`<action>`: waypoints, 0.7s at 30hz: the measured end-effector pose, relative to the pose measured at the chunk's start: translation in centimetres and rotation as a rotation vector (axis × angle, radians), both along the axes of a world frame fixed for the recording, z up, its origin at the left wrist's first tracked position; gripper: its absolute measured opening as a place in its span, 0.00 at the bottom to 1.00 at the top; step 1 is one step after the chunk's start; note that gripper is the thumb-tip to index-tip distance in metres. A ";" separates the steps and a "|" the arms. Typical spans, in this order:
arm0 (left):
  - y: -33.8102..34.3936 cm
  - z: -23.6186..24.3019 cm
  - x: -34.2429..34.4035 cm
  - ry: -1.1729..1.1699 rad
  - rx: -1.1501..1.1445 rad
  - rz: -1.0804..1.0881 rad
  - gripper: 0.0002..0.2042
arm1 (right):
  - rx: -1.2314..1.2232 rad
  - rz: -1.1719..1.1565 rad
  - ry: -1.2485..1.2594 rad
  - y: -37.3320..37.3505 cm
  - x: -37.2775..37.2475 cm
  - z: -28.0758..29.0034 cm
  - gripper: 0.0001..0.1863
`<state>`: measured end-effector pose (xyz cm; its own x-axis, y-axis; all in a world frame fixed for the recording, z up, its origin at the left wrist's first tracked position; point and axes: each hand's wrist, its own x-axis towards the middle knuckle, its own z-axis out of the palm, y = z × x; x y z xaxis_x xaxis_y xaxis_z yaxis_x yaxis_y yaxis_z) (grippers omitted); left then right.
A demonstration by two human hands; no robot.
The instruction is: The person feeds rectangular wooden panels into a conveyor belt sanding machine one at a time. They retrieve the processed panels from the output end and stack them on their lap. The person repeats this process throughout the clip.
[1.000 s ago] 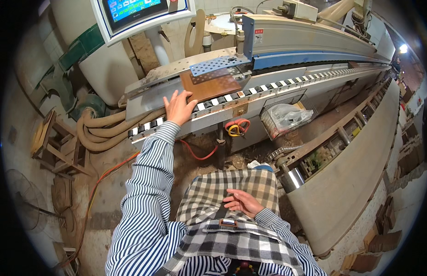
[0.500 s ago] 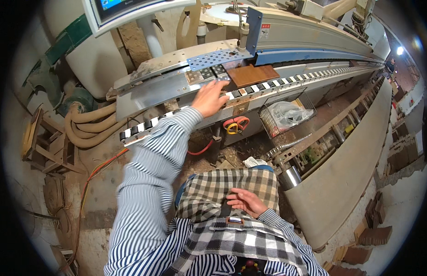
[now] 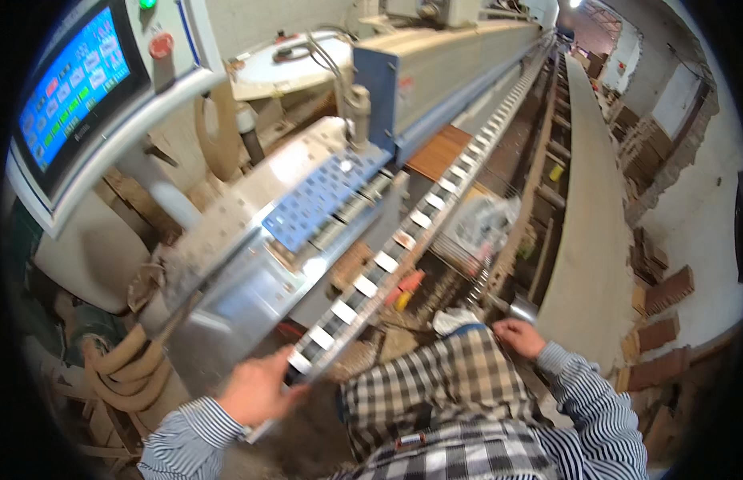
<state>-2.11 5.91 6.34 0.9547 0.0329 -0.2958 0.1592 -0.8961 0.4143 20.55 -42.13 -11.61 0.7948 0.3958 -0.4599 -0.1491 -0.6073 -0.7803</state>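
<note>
My left hand [image 3: 258, 390] is at the near end of the roller rail [image 3: 349, 312], a long strip of black and white rollers. Its fingers are blurred and partly hidden, so I cannot see whether they grip the rail or rest against it. Over on the right, my right hand [image 3: 522, 338] hangs above my checked apron [image 3: 431, 380], next to a bare metal roller [image 3: 523, 309]. Its fingers are curled in, with nothing visible in them. A brown wooden board [image 3: 440, 152] lies beyond the perforated blue plate [image 3: 327, 196], alongside the rail, away from both hands.
A control screen [image 3: 75, 92] with a red button [image 3: 160, 46] stands at upper left. The long machine housing [image 3: 459, 64] runs away ahead. A wire basket with a clear plastic bag [image 3: 483, 224] hangs beyond the rail. The conveyor belt [image 3: 591, 200] stretches along the right, and ridged hoses [image 3: 119, 360] lie lower left.
The view has swung and shifted left along the machine. My left hand has come back from near the board to the rail's near end. My right hand's fingers have curled in and it has moved right.
</note>
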 end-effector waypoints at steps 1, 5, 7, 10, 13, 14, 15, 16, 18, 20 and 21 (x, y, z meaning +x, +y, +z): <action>-0.5 0.9 0.3 0.029 -0.061 0.056 0.31 | 0.063 0.026 -0.086 0.0 -0.9 -0.6 0.14; -0.6 -0.9 0.1 -0.093 0.005 0.000 0.30 | -0.261 0.082 -0.191 -3.2 -5.1 1.4 0.14; -0.8 -0.9 0.6 -0.065 -0.006 0.019 0.30 | -0.754 0.455 -0.008 -10.3 -8.1 -0.8 0.12; -1.4 -0.9 0.6 -0.057 -0.005 0.033 0.31 | -0.975 0.526 0.512 -19.4 -15.6 -5.8 0.12; -0.7 -2.0 0.1 -0.169 0.060 -0.033 0.31 | -0.901 0.141 0.328 -22.4 -21.2 -7.1 0.13; -0.9 -2.0 -0.2 -0.188 0.080 -0.040 0.31 | -0.883 0.092 0.287 -23.4 -22.3 -7.8 0.14; -1.0 -2.3 -0.3 -0.197 0.071 -0.026 0.31 | -0.867 0.049 0.250 -24.5 -22.9 -8.5 0.14; -1.4 -2.0 -0.1 -0.173 0.077 0.013 0.31 | -0.849 0.016 0.228 -25.3 -24.1 -9.5 0.14; -1.7 -1.8 -0.2 -0.166 0.079 0.047 0.31 | -0.808 -0.028 0.130 -26.9 -25.5 -10.7 0.15; -1.8 -1.8 -0.2 -0.141 0.139 0.060 0.31 | -0.763 -0.082 -0.034 -27.0 -26.7 -11.9 0.16; -1.7 -1.8 0.1 -0.137 0.137 0.058 0.30 | -0.733 0.040 0.201 -27.2 -24.7 -12.5 0.18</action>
